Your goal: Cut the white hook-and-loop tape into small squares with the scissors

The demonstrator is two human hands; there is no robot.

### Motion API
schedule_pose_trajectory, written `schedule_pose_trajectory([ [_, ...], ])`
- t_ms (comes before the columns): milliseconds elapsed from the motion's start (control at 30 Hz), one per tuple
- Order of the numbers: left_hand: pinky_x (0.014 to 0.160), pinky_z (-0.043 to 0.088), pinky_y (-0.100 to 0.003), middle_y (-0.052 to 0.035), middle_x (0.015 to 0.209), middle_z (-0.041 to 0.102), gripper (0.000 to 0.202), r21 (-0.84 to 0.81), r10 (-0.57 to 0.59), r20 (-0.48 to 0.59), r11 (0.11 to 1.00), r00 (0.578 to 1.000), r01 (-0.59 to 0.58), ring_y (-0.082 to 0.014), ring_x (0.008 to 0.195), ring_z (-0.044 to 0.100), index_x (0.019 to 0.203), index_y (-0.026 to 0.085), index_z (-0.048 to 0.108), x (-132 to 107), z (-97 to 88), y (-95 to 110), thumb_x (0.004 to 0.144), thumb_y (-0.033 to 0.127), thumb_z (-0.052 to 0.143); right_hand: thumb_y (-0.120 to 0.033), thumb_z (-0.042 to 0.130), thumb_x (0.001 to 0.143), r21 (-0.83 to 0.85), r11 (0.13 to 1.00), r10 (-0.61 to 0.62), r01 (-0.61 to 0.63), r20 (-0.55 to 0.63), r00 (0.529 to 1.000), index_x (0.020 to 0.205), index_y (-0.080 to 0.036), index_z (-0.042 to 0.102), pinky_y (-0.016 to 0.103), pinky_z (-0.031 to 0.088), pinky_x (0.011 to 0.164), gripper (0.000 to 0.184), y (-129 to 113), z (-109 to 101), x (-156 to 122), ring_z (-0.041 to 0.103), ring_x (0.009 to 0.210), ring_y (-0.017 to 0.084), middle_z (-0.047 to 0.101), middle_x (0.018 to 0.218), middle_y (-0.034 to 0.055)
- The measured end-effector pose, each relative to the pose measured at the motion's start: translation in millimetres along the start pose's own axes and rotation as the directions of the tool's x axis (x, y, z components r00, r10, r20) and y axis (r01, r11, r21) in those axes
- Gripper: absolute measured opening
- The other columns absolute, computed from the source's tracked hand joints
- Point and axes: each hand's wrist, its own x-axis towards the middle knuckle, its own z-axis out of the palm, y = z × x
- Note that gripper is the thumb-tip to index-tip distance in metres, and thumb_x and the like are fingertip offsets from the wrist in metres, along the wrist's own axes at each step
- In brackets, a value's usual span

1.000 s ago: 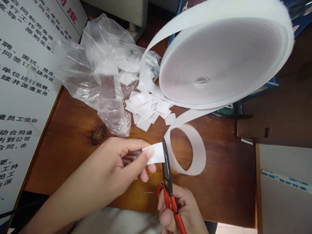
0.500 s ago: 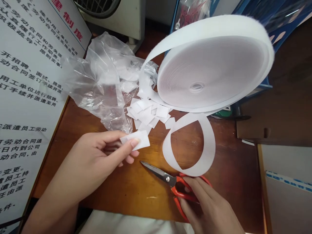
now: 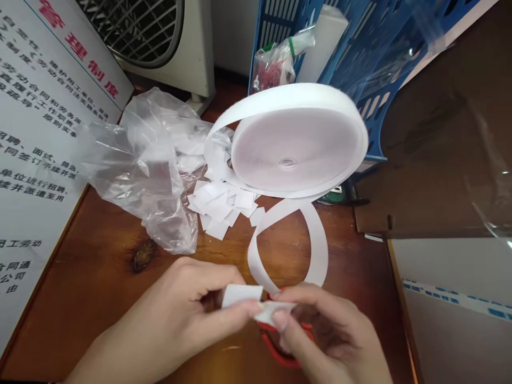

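Note:
My left hand (image 3: 200, 314) pinches a small cut piece of white hook-and-loop tape (image 3: 242, 294) between thumb and fingers. Against it, my right hand (image 3: 324, 330) grips white tape (image 3: 272, 310) with thumb and index finger; I cannot tell whether this is the strip's end or a separate piece. The red scissors handles (image 3: 280, 356) show beneath my right hand, their blades hidden, and whether it still holds them is unclear. A looped strip (image 3: 318, 240) runs from the large white tape roll (image 3: 300, 149) down behind my fingers. Cut white pieces (image 3: 218, 205) lie heaped left of the loop.
A crumpled clear plastic bag (image 3: 148, 165) lies left of the heap. Behind stand a beige fan-like appliance (image 3: 192, 48) and a blue rack (image 3: 276, 21) with a bagged red item. A printed board (image 3: 36, 160) borders the left, a brown carton (image 3: 432, 160) the right.
My hands have come together, and my right hand now pinches white tape rather than only resting at the scissors handles. The view has shifted, so the roll looks smaller and lower.

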Motion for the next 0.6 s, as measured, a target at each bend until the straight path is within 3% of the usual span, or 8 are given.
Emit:
schedule_pose_trajectory([
  [100, 0.056, 0.036, -0.025, 0.0014, 0.068, 0.062, 0.046, 0.160, 0.022, -0.260, 0.987, 0.965, 0.021, -0.0132, 0.062, 0.052, 0.085, 0.020, 0.074, 3.9, -12.6, -6.4, 0.110, 0.055, 0.059, -0.041, 0.081, 0.102, -0.182, 0.983, -0.081, 0.036, -0.245, 0.966, 0.093, -0.028, 0.084, 0.026, 0.061, 0.071, 0.016, -3.5, -25.6, 21.5, 0.077, 0.074, 0.018, 0.082, 0.085, 0.0007],
  [167, 0.058, 0.042, -0.027, 0.0003, 0.074, 0.069, 0.045, 0.227, -0.010, -0.416, 0.967, 0.909, 0.115, -0.0167, 0.062, 0.060, 0.113, 0.024, 0.080, 8.0, -21.3, -8.3, 0.108, 0.064, 0.061, -0.040, 0.081, 0.102, -0.416, 0.904, -0.246, 0.103, -0.307, 0.920, 0.098, -0.031, 0.085, 0.034, 0.061, 0.086, 0.011, 2.6, -45.6, 40.5, 0.079, 0.093, 0.022, 0.083, 0.104, 0.0015],
  [233, 0.064, 0.050, -0.030, -0.0031, 0.098, 0.080, 0.065, 0.248, -0.052, -0.537, 0.944, 0.842, 0.216, -0.0190, 0.065, 0.066, 0.151, 0.028, 0.067, 12.3, -26.0, -5.7, 0.103, 0.071, 0.064, -0.043, 0.080, 0.100, -0.651, 0.749, -0.405, 0.125, -0.300, 0.864, 0.092, -0.031, 0.087, 0.045, 0.059, 0.095, 0.016, 14.8, -59.4, 60.8, 0.077, 0.110, 0.031, 0.080, 0.120, 0.0051],
  [333, 0.071, 0.056, -0.032, -0.0064, 0.151, 0.070, 0.085, 0.198, -0.096, -0.622, 0.941, 0.777, 0.275, -0.0177, 0.073, 0.070, 0.174, 0.039, 0.040, 16.1, -22.5, 5.2, 0.101, 0.073, 0.066, -0.032, 0.078, 0.101, -0.705, 0.690, -0.455, 0.164, -0.247, 0.856, 0.092, -0.026, 0.085, 0.045, 0.060, 0.087, 0.013, 33.2, -62.6, 83.2, 0.080, 0.103, 0.030, 0.082, 0.115, 0.0066],
  [367, 0.070, 0.056, -0.031, -0.0049, 0.157, 0.066, 0.083, 0.165, -0.109, -0.625, 0.950, 0.773, 0.267, -0.0159, 0.072, 0.068, 0.173, 0.042, 0.040, 16.3, -19.2, 8.9, 0.101, 0.072, 0.067, -0.027, 0.077, 0.102, -0.707, 0.682, -0.475, 0.186, -0.235, 0.848, 0.093, -0.024, 0.083, 0.041, 0.061, 0.081, 0.011, 36.5, -59.7, 86.4, 0.081, 0.094, 0.027, 0.083, 0.109, 0.0060],
  [433, 0.065, 0.054, -0.028, -0.0035, 0.145, 0.072, 0.072, 0.059, -0.154, -0.593, 0.971, 0.790, 0.233, -0.0127, 0.067, 0.064, 0.163, 0.041, 0.053, 15.7, -11.6, 13.2, 0.100, 0.072, 0.069, -0.018, 0.075, 0.104, -0.728, 0.643, -0.554, 0.236, -0.230, 0.800, 0.098, -0.021, 0.081, 0.037, 0.062, 0.078, 0.009, 36.9, -51.0, 85.1, 0.081, 0.088, 0.023, 0.083, 0.103, 0.0057],
  [533, 0.055, 0.050, -0.022, -0.0045, 0.108, 0.078, 0.065, -0.192, -0.232, -0.353, 0.966, 0.906, 0.172, -0.0099, 0.059, 0.057, 0.137, 0.029, 0.075, 14.4, -2.8, 9.2, 0.099, 0.081, 0.067, -0.005, 0.079, 0.098, -0.800, 0.473, -0.752, 0.369, -0.149, 0.643, 0.115, -0.018, 0.080, 0.042, 0.062, 0.097, 0.021, 26.3, -37.2, 70.2, 0.080, 0.105, 0.025, 0.085, 0.118, 0.0123],
  [600, 0.047, 0.046, -0.018, -0.0046, 0.089, 0.073, 0.077, -0.376, -0.234, -0.184, 0.914, 0.955, 0.151, -0.0109, 0.057, 0.057, 0.128, 0.024, 0.079, 14.2, -0.4, 1.8, 0.096, 0.090, 0.060, 0.001, 0.079, 0.095, -0.796, 0.297, -0.852, 0.528, 0.028, 0.522, 0.120, -0.012, 0.078, 0.046, 0.061, 0.101, 0.028, 18.6, -30.2, 59.4, 0.078, 0.116, 0.028, 0.085, 0.122, 0.0180],
])
